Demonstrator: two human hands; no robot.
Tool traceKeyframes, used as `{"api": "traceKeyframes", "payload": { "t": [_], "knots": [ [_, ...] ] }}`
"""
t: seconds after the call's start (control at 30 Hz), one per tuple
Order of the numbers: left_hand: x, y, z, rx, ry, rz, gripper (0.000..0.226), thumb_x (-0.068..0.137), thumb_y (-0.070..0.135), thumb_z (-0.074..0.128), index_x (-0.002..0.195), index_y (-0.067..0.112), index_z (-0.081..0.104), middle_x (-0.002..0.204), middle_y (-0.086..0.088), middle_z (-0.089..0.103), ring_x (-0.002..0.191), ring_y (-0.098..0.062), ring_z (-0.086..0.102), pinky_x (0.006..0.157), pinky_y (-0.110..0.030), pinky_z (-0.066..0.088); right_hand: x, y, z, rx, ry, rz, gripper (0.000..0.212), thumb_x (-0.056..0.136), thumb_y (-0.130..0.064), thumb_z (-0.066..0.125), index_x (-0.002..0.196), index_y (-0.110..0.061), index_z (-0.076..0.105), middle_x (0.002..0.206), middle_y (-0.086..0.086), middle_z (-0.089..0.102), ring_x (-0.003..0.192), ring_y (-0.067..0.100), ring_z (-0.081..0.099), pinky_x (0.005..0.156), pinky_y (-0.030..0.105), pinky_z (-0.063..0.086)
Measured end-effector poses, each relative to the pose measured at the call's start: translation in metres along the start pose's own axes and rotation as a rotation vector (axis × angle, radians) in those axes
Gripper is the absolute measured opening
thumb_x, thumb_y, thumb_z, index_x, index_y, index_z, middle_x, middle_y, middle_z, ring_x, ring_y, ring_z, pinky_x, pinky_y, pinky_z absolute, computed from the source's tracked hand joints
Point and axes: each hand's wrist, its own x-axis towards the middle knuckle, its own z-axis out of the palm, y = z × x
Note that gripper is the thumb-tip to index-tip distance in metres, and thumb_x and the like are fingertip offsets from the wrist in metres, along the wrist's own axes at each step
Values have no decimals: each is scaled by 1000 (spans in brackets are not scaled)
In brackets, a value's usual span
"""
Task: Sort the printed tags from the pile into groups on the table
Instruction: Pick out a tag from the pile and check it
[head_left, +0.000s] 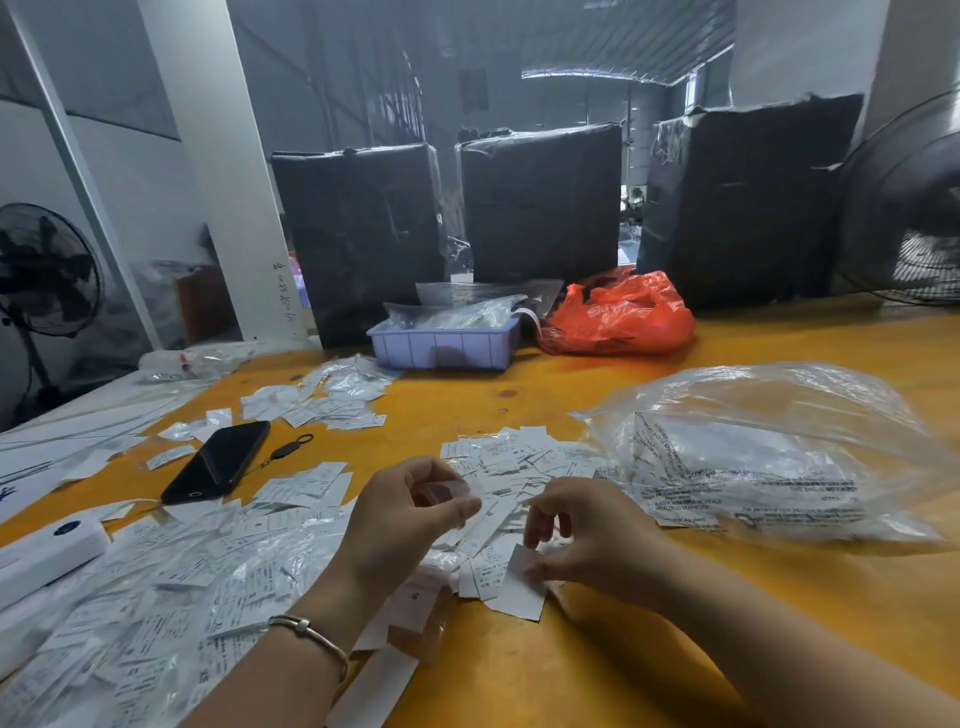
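A loose pile of white printed tags (511, 467) lies in the middle of the yellow table (597, 665). My left hand (400, 525) hovers over the pile's near edge, its fingers curled round a small clear packet. My right hand (587, 540) is just beside it and pinches a white tag (519, 592) by its top corner. More tags, many in clear sleeves, spread in groups at the near left (156, 603) and the far left (332, 397).
A black phone (218, 462) with a strap lies left of the pile. A white box (47, 553) sits at the left edge. A large clear plastic bag (769, 452) fills the right side. A lilac tray (447, 345), a red bag (618, 317) and black wrapped bundles (540, 202) stand behind.
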Motion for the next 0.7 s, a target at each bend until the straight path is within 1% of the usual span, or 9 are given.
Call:
{"api": "traceKeyframes", "payload": {
  "t": [0.13,0.23,0.3,0.37,0.4,0.47,0.53,0.6,0.7],
  "knots": [
    [-1,0,1,-30,-15,26,7,85,15,73,78,16,73,70,-1,71,61,-9,64,57,-16,50,-2,2,-1,44,70,-12,11,72,-24,78,69,-28,68,77,-10,60,70,2,49,69,34,47],
    [-1,0,0,-70,2,25,10,86,15,72,77,18,74,72,-3,71,63,-7,63,58,-15,49,-1,2,-6,12,146,-21,9,74,-20,77,70,-23,70,63,-11,55,60,3,48,60,30,44],
    [0,0,-1,-74,11,20,9,84,15,73,77,20,75,74,-3,72,66,-10,63,58,-15,49,-1,2,-11,182,166,-22,9,75,-12,75,70,-16,70,51,-7,56,47,5,48,51,24,41],
    [-1,1,-1,-76,10,14,7,81,14,76,77,19,74,72,-2,72,64,-9,63,58,-15,50,-3,2,-17,485,127,-26,10,78,0,71,72,-6,66,50,9,62,42,16,55,46,22,42],
    [-1,2,0,-88,4,9,7,79,13,78,77,18,73,72,-1,72,64,-8,64,58,-14,50,-4,2,-20,614,104,-19,8,80,3,67,74,-2,63,55,15,66,45,23,60,45,23,44],
    [-1,3,0,-128,-4,-7,10,75,12,81,79,15,72,74,1,72,66,-6,66,59,-14,51,-4,4,-22,749,65,16,4,80,-3,61,80,1,60,68,18,71,59,30,69,50,23,45],
    [-2,3,0,-136,-10,-16,11,74,12,82,79,15,73,76,-2,73,70,-8,68,61,-13,51,-3,4,-24,843,59,66,14,76,-14,60,81,-1,60,73,19,72,70,34,71,56,25,47],
    [-2,2,0,-134,-32,-15,7,75,13,81,77,16,76,78,-6,73,75,-14,67,63,-14,53,-2,6,-25,872,108,83,17,79,-17,71,79,-3,61,72,19,72,71,35,71,57,26,48],
    [-4,2,-1,-125,-64,-2,4,80,17,77,79,20,79,79,-3,73,76,-12,65,64,-13,51,-3,9,-25,832,195,49,17,73,-4,78,79,-2,62,72,16,73,67,31,72,55,27,50]
  ]
}}
